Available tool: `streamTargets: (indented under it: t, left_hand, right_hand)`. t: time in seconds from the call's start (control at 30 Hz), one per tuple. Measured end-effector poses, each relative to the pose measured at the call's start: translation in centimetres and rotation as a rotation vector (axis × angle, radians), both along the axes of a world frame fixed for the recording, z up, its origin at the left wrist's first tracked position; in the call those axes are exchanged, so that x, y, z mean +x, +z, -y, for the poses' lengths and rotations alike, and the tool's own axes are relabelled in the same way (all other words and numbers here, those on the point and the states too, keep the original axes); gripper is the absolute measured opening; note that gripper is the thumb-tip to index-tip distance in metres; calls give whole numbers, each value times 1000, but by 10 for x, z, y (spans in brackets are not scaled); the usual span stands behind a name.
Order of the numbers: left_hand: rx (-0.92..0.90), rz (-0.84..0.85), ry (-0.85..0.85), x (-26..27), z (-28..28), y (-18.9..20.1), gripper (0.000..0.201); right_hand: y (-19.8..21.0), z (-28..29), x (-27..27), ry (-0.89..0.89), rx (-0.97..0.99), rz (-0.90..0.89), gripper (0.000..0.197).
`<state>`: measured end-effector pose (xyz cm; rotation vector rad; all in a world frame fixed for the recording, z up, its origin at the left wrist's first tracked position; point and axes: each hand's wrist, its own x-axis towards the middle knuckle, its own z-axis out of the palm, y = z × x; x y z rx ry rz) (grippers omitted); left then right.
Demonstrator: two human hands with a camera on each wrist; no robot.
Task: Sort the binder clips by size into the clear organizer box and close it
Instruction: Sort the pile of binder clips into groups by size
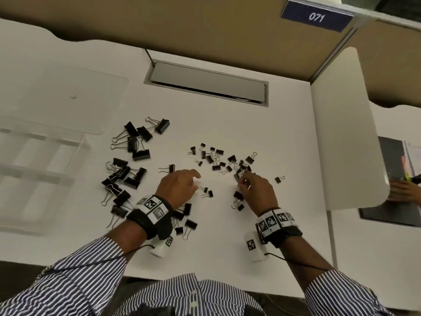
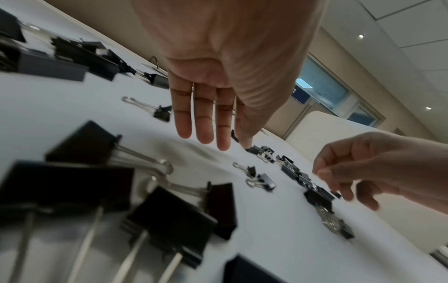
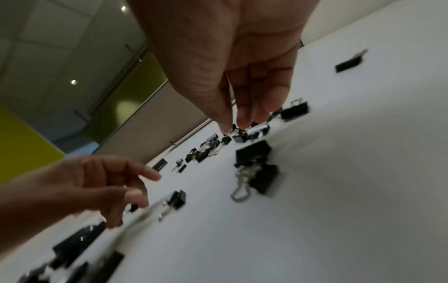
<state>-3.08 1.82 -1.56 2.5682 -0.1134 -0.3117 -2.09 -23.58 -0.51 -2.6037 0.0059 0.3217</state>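
Head-camera view down onto a white desk [image 1: 262,133] scattered with black metal binder clips with silver wire handles, in roughly 3 sizes. At far left, a clear plastic organizer box [image 1: 84,142] with divided compartments, open and seemingly without any clips inside yet. Its clear flat lid [image 1: 109,92] lying just behind it. Large clips [image 1: 136,142] heaped nearest the box. Small clips [image 1: 216,157] clustered at centre right, well apart from the box.

Right hand [image 1: 258,190] lowered at the near edge of the small cluster, thumb and fingertips [image 3: 242,122] pinched narrowly on a small black binder clip [image 1: 239,177] (wrist view blurred, exact count held impossible to tell). Left hand [image 1: 180,188] open, fingers [image 2: 204,122] straight and close together, holding nothing, hovering just above the desk beside a pair of small clips [image 1: 206,192].

Step in hand, by judgement: gathering the small size first.

To do it well:
- Pinch each clip by the black body rather than the wire loops, with tangled handles likely to drag neighbours along.
- Lift straight up and shake off any hanger-on before moving away.
- Use the empty left hand to sweep the nearby pair toward the right — or to cup collected clips — saving trips across to the box.
- Keep 1 compartment per size.
- Fold handles flat for a clean lid closure later.
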Motion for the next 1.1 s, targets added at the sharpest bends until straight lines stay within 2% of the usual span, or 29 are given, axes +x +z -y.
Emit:
streamTargets:
  t: [0.03, 0.13, 0.2, 0.47, 0.63, 0.77, 0.87, 1.1]
  left_hand:
    - [-1, -2, -12, 0, 4, -1, 26]
    - [5, -23, -34, 0, 10, -2, 26]
    - [7, -31, -45, 0, 10, -2, 26]
    - [-17, -42, -6, -5, -13, 2, 26]
    - [-50, -54, 25, -12, -37, 1, 24]
    - [-71, -75, 36, -17, -57, 3, 24]
    - [-86, -79, 41, -19, -71, 6, 29]
    - [-91, -72, -44, -23, -104, 9, 36]
  right_hand:
    - [-1, 3, -7, -11, -48, -39, 6]
    - [-5, 1, -26, 12, -169, -93, 35]
    - [-7, -4, -31, 20, -199, -95, 43]
    - [-14, -22, -26, 61, -211, -34, 26]
    - [0, -41, -18, 127, -107, -19, 20]
    - [11, -78, -4, 219, -8, 38, 31]
    - [13, -113, 8, 289, -20, 67, 42]
    - [-3, -173, 30, 318, -99, 11, 51]
